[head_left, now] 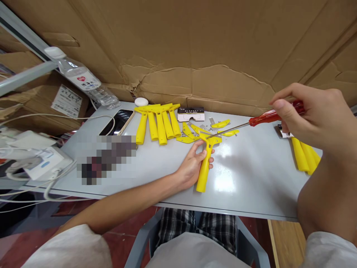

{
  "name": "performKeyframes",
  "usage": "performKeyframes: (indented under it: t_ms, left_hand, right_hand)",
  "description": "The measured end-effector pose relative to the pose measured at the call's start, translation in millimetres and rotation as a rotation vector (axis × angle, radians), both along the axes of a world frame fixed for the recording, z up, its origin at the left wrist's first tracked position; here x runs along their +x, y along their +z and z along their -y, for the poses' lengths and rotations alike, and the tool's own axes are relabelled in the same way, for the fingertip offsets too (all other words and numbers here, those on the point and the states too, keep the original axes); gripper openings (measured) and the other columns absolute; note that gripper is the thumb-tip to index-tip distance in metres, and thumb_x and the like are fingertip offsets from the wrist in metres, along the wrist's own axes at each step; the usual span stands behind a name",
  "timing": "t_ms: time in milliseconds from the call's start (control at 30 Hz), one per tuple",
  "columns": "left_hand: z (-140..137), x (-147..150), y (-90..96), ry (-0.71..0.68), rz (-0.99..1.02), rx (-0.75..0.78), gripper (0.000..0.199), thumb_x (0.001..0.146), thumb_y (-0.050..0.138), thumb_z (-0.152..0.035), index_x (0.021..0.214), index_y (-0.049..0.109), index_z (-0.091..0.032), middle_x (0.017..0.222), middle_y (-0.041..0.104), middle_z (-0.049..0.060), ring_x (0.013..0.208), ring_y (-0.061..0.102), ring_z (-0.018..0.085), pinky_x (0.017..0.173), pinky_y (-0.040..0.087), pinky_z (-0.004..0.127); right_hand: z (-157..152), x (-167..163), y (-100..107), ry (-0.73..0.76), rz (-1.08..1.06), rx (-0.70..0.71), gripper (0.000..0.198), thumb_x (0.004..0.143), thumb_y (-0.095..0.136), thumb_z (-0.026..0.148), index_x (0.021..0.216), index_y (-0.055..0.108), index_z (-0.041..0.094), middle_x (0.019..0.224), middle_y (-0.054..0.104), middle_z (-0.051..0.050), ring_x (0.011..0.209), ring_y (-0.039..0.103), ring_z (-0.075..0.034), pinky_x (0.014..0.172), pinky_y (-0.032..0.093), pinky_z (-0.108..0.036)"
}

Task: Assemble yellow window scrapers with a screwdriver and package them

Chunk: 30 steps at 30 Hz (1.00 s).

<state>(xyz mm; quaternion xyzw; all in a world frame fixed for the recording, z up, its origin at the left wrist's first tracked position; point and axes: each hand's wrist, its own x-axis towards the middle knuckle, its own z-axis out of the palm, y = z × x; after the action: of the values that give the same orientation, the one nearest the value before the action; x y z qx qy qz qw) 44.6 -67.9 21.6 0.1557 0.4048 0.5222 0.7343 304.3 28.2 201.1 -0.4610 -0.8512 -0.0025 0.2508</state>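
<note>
Left hand (191, 167), gripping yellow handle (204, 171); right hand (314, 119), holding red screwdriver (263, 118)

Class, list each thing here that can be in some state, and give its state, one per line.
Left hand: closed around a handle
Held handle: in the left hand, head pointing away from the person
Right hand: closed on the screwdriver
Screwdriver: held slanting, tip at the held handle's head
Left handles: lying together
Yellow pieces: loose
Phone: screen dark
Bottle: capped
</note>
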Motion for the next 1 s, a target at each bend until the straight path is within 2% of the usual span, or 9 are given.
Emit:
performKeyframes:
  t_ms: [67, 133, 200, 367, 500, 700, 800, 900, 1000]
  left_hand:
    - [0.0, -0.3, -0.9, 0.001, 0.001, 0.0, 0.055, 0.093, 0.086, -0.023, 0.134, 0.05, -0.029, 0.117, 0.072, 0.007, 0.077, 0.067, 0.014, 0.071, 0.053, 0.029]
    - [0.0, -0.6, -1.5, 0.001, 0.001, -0.001, 0.054, 0.094, 0.085, -0.023, 0.134, 0.05, -0.029, 0.117, 0.072, 0.007, 0.076, 0.067, 0.014, 0.071, 0.053, 0.029]
    - [0.0, -0.9, -1.7, 0.003, 0.002, -0.002, 0.053, 0.094, 0.085, -0.022, 0.134, 0.051, -0.029, 0.118, 0.072, 0.007, 0.075, 0.066, 0.013, 0.071, 0.053, 0.03]
    - [-0.2, -0.6, -1.4, 0.003, 0.005, -0.002, 0.054, 0.094, 0.086, -0.022, 0.135, 0.051, -0.03, 0.118, 0.072, 0.007, 0.076, 0.067, 0.013, 0.071, 0.053, 0.03]
    - [-0.2, -0.2, -1.4, 0.003, 0.008, 0.002, 0.053, 0.094, 0.086, -0.022, 0.134, 0.051, -0.03, 0.118, 0.072, 0.006, 0.077, 0.067, 0.013, 0.071, 0.053, 0.029]
    - [-0.4, 0.1, -1.4, 0.005, 0.003, -0.004, 0.052, 0.095, 0.084, -0.022, 0.133, 0.051, -0.03, 0.115, 0.072, 0.005, 0.076, 0.067, 0.013, 0.071, 0.054, 0.029]
    - [-0.5, 0.4, -0.3, 0.007, 0.001, -0.006, 0.05, 0.096, 0.082, -0.02, 0.134, 0.05, -0.03, 0.115, 0.073, 0.005, 0.074, 0.066, 0.013, 0.07, 0.054, 0.029]
    - [-0.6, 0.4, 0.5, 0.008, -0.003, -0.008, 0.05, 0.097, 0.08, -0.019, 0.135, 0.05, -0.03, 0.115, 0.073, 0.006, 0.074, 0.066, 0.013, 0.07, 0.053, 0.029]
    - [-0.8, 0.2, 0.0, 0.012, -0.003, -0.015, 0.052, 0.096, 0.082, -0.02, 0.135, 0.05, -0.03, 0.116, 0.072, 0.006, 0.075, 0.066, 0.013, 0.071, 0.053, 0.029]
  right_hand:
    - [-0.2, 2.7, -0.6, 0.027, -0.032, -0.027, 0.026, 0.094, 0.069, 0.053, 0.102, 0.065, 0.028, 0.066, 0.073, 0.004, 0.057, 0.069, -0.021, 0.063, 0.046, -0.037]
    - [0.0, 6.1, -0.6, 0.061, -0.055, -0.056, 0.037, 0.084, 0.077, 0.053, 0.109, 0.062, 0.029, 0.078, 0.077, 0.002, 0.065, 0.074, -0.024, 0.061, 0.049, -0.037]
    - [1.1, 8.6, 0.5, 0.097, -0.06, -0.066, 0.039, 0.082, 0.079, 0.05, 0.109, 0.061, 0.03, 0.082, 0.078, 0.001, 0.068, 0.075, -0.024, 0.058, 0.05, -0.036]
    - [5.8, 6.0, 3.7, 0.125, -0.052, -0.042, 0.023, 0.091, 0.076, 0.049, 0.098, 0.066, 0.029, 0.071, 0.075, 0.003, 0.058, 0.069, -0.019, 0.054, 0.047, -0.035]
    - [6.4, 3.3, 2.2, 0.132, -0.074, -0.051, 0.022, 0.095, 0.074, 0.05, 0.096, 0.069, 0.029, 0.068, 0.074, 0.003, 0.058, 0.07, -0.019, 0.056, 0.049, -0.035]
    - [4.4, 6.4, -0.3, 0.159, -0.1, -0.088, 0.041, 0.088, 0.081, 0.057, 0.115, 0.063, 0.03, 0.093, 0.08, -0.001, 0.075, 0.078, -0.024, 0.052, 0.053, -0.032]
    - [5.0, 5.1, 0.9, 0.151, -0.084, -0.104, 0.028, 0.102, 0.064, 0.057, 0.105, 0.065, 0.029, 0.075, 0.075, 0.002, 0.06, 0.07, -0.018, 0.051, 0.05, -0.032]
    - [5.8, 4.6, 2.4, 0.083, -0.043, -0.088, 0.039, 0.113, 0.045, 0.049, 0.088, 0.067, 0.028, 0.059, 0.065, 0.004, 0.047, 0.058, -0.014, 0.048, 0.042, -0.032]
    - [7.4, 6.4, 4.2, 0.19, -0.071, -0.098, 0.014, 0.104, 0.065, 0.043, 0.103, 0.073, 0.031, 0.083, 0.077, 0.001, 0.063, 0.07, -0.017, 0.054, 0.051, -0.035]
